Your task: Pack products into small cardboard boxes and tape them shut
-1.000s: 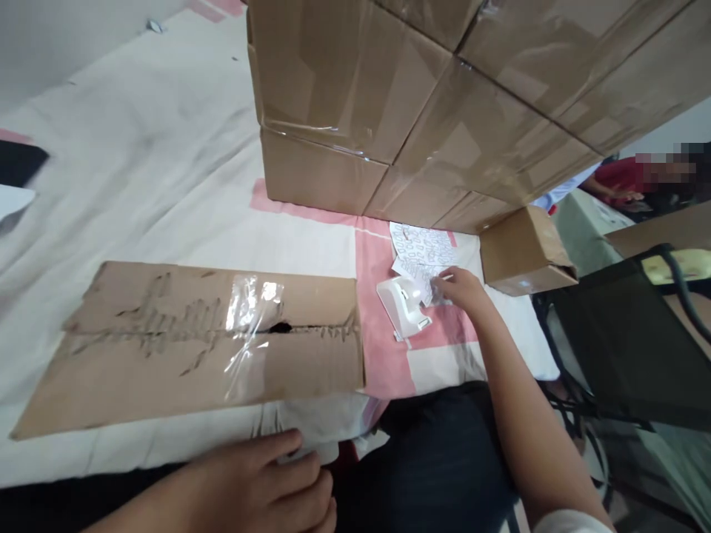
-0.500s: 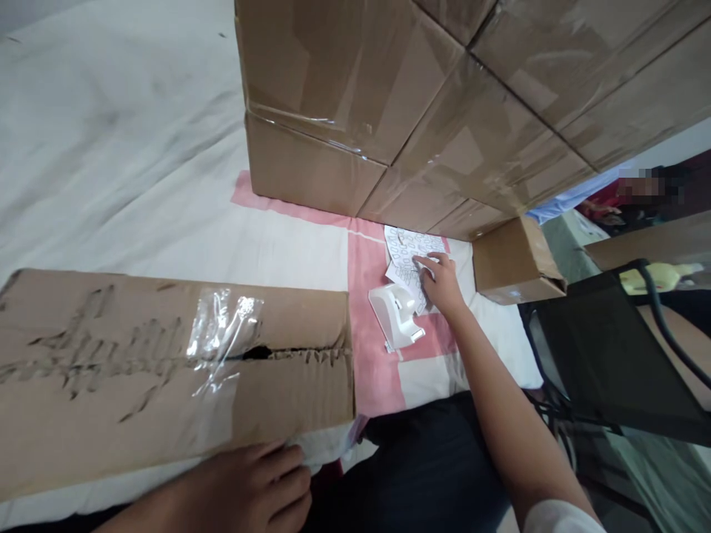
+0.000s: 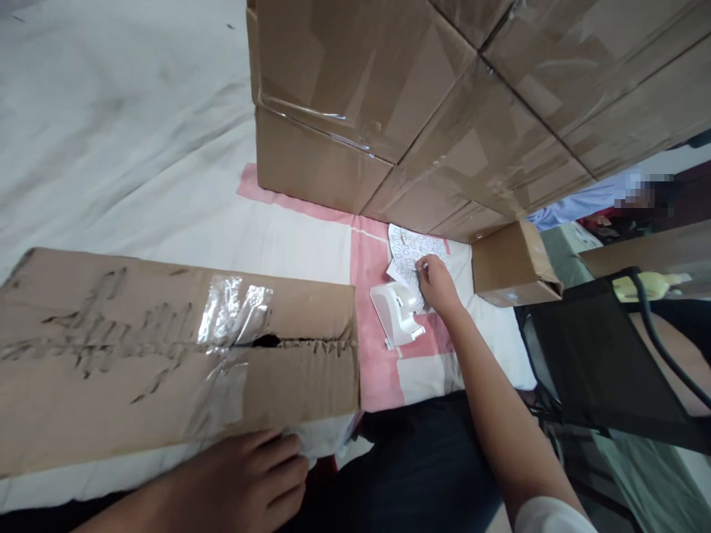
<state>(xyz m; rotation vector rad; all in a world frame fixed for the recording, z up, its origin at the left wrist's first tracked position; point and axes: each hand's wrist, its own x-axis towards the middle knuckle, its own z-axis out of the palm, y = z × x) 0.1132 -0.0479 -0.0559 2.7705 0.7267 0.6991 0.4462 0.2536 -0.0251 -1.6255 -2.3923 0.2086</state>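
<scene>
My right hand (image 3: 438,284) is over white paper sheets (image 3: 404,252) printed with many small outlined shapes. Its thumb and fingers are pinched together at the paper. Just beside them, on the near left, a white plastic tape dispenser (image 3: 397,314) lies on the cloth. My left hand (image 3: 261,477) rests by the near edge of a long cardboard box (image 3: 300,377), its fingers curled and nothing visible in them. Torn strips and shiny clear tape mark the top of this box, with a dark hole along its seam.
A wall of taped cardboard boxes (image 3: 333,81) stands behind the sheets. One smaller box (image 3: 505,259) sits at its right end. White and pink cloth (image 3: 311,244) covers the surface. To the right are a dark folding chair (image 3: 605,363), a yellow item (image 3: 647,286) and another person farther back.
My right hand's index finger, stretched out over the sheet before, has drawn in to a pinch with the thumb. The left hand stays by the box. The view has shifted slightly.
</scene>
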